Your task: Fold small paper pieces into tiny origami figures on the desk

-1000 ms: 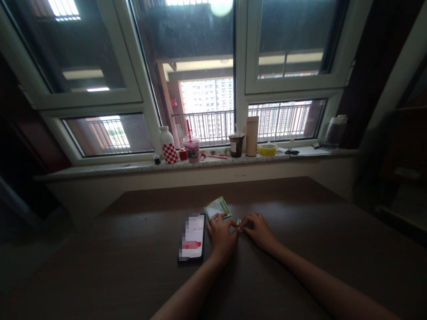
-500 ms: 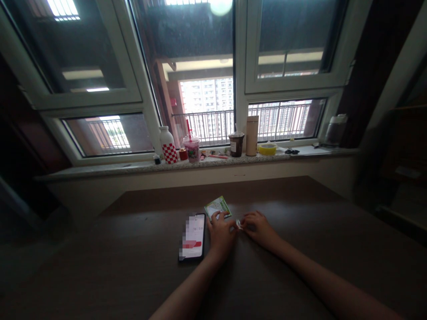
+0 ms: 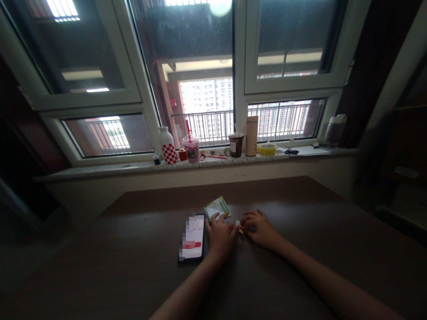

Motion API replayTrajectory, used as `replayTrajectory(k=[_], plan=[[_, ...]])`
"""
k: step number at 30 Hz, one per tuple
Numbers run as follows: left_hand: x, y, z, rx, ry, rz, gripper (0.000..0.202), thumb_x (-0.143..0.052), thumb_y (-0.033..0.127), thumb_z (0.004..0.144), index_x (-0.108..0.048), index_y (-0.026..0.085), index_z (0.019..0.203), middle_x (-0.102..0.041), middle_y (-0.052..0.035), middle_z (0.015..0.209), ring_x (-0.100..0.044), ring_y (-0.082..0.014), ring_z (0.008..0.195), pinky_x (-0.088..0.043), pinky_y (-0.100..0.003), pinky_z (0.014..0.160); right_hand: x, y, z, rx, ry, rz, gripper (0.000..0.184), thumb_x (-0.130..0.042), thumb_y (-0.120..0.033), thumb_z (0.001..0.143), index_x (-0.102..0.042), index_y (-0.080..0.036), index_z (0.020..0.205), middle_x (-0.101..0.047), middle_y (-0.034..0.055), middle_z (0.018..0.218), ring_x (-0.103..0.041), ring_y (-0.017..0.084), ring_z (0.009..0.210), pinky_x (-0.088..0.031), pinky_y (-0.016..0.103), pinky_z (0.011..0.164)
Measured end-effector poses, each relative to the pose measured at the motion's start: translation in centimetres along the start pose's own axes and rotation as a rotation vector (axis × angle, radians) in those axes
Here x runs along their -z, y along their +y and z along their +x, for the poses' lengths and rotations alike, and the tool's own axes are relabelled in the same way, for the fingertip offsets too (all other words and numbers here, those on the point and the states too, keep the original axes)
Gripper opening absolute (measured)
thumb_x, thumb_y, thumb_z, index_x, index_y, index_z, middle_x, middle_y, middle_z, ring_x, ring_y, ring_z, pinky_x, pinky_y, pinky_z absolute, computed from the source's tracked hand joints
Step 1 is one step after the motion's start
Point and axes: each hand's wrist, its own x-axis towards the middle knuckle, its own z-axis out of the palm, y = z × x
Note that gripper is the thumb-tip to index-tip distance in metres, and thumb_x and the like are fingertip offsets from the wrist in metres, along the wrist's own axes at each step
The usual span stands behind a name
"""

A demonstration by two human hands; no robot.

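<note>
Both my hands rest on a dark wooden table [image 3: 300,266], fingertips meeting over a tiny pale object [image 3: 239,225] that is too small to identify. My left hand [image 3: 220,234] is curled, its fingers pinching at that object. My right hand [image 3: 259,229] is also curled, thumb and fingers pinched on the same object from the right. A green and white packet [image 3: 217,207] lies just beyond my left hand. A phone [image 3: 193,236] with a lit screen lies flat to the left of my left hand.
A stone windowsill [image 3: 133,166] runs behind the table with a red-checked white bottle [image 3: 168,145], a pink cup with a straw [image 3: 192,148], a dark cup [image 3: 236,144], a tan tumbler [image 3: 251,135], a yellow tape roll [image 3: 267,149] and scissors [image 3: 292,152].
My fingers have shifted slightly around the tiny object, which turned a little between them. Both hands stay in the same spot on the table.
</note>
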Motion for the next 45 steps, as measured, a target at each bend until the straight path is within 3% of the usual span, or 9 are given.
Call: replayTrajectory(k=[5, 9, 13, 16, 21, 31, 37, 45], plan=[[-0.2, 0.2, -0.1, 0.030, 0.011, -0.014, 0.018, -0.063, 0.043, 0.082, -0.074, 0.029, 0.078, -0.060, -0.0011, 0.130, -0.037, -0.0317, 0.130, -0.015, -0.062, 0.109, 0.1, 0.0, 0.0, -0.012, 0.005, 0.027, 0.012, -0.062, -0.024, 0.079, -0.073, -0.027, 0.075, -0.073, 0.0003, 0.098, -0.053, 0.025, 0.114, -0.020, 0.051, 0.109], [-0.2, 0.2, -0.1, 0.053, -0.004, -0.026, 0.012, -0.067, 0.041, 0.079, -0.073, 0.031, 0.081, -0.059, -0.0004, 0.131, -0.035, -0.0320, 0.130, -0.015, -0.062, 0.109, -0.5, 0.5, 0.3, -0.057, 0.031, 0.110, 0.017, -0.061, -0.028, 0.082, -0.070, -0.023, 0.069, -0.072, 0.0026, 0.093, -0.058, 0.023, 0.102, -0.034, 0.041, 0.100], [-0.3, 0.2, -0.2, 0.068, 0.002, -0.034, 0.019, -0.067, 0.040, 0.079, -0.072, 0.032, 0.095, -0.057, -0.0027, 0.132, -0.033, -0.0316, 0.132, -0.014, -0.060, 0.110, -1.5, 1.3, 0.4, -0.118, 0.104, 0.149, 0.012, -0.064, -0.031, 0.081, -0.071, -0.020, 0.083, -0.069, 0.0054, 0.095, -0.057, 0.023, 0.100, -0.041, 0.036, 0.092], [-0.4, 0.1, -0.2, 0.087, 0.015, -0.024, 0.023, -0.068, 0.042, 0.078, -0.071, 0.029, 0.096, -0.056, -0.0046, 0.133, -0.033, -0.0318, 0.132, -0.014, -0.060, 0.111, -1.9, 1.5, 0.3, -0.163, 0.144, 0.108, 0.019, -0.071, -0.031, 0.077, -0.071, -0.020, 0.093, -0.066, 0.0077, 0.102, -0.054, 0.025, 0.105, -0.041, 0.037, 0.094], [-0.5, 0.1, -0.1, 0.073, -0.004, -0.046, 0.016, -0.068, 0.040, 0.078, -0.074, 0.029, 0.088, -0.055, -0.0044, 0.134, -0.031, -0.0321, 0.135, -0.009, -0.062, 0.112, -1.7, 1.3, 0.2, -0.141, 0.117, 0.103, 0.013, -0.070, -0.029, 0.079, -0.073, -0.022, 0.089, -0.065, 0.0082, 0.105, -0.052, 0.025, 0.108, -0.039, 0.038, 0.098], [-0.8, -0.1, 0.1, 0.070, -0.001, -0.105, 0.011, -0.069, 0.037, 0.077, -0.076, 0.031, 0.083, -0.056, -0.0023, 0.133, -0.031, -0.0308, 0.136, -0.004, -0.060, 0.115, -1.2, 0.7, 0.2, -0.078, 0.124, 0.240, 0.012, -0.066, -0.025, 0.078, -0.069, -0.021, 0.090, -0.069, 0.0051, 0.095, -0.058, 0.023, 0.099, -0.044, 0.036, 0.091], [-0.6, 0.1, 0.2, 0.038, 0.038, -0.182, 0.009, -0.068, 0.034, 0.079, -0.074, 0.027, 0.080, -0.059, -0.0027, 0.129, -0.034, -0.0304, 0.133, -0.009, -0.060, 0.114, -1.5, 1.1, 0.3, -0.093, 0.126, 0.285, 0.020, -0.064, -0.030, 0.081, -0.071, -0.020, 0.097, -0.071, 0.0063, 0.096, -0.060, 0.023, 0.098, -0.044, 0.037, 0.091], [-0.4, 0.2, 0.2, 0.047, 0.068, -0.255, 0.011, -0.064, 0.030, 0.082, -0.074, 0.026, 0.084, -0.060, -0.0030, 0.127, -0.035, -0.0284, 0.132, -0.013, -0.054, 0.115, -1.3, 1.5, 0.6, -0.110, 0.132, 0.314, 0.020, -0.064, -0.039, 0.081, -0.073, -0.022, 0.080, -0.070, 0.0062, 0.097, -0.058, 0.023, 0.104, -0.041, 0.038, 0.097]])
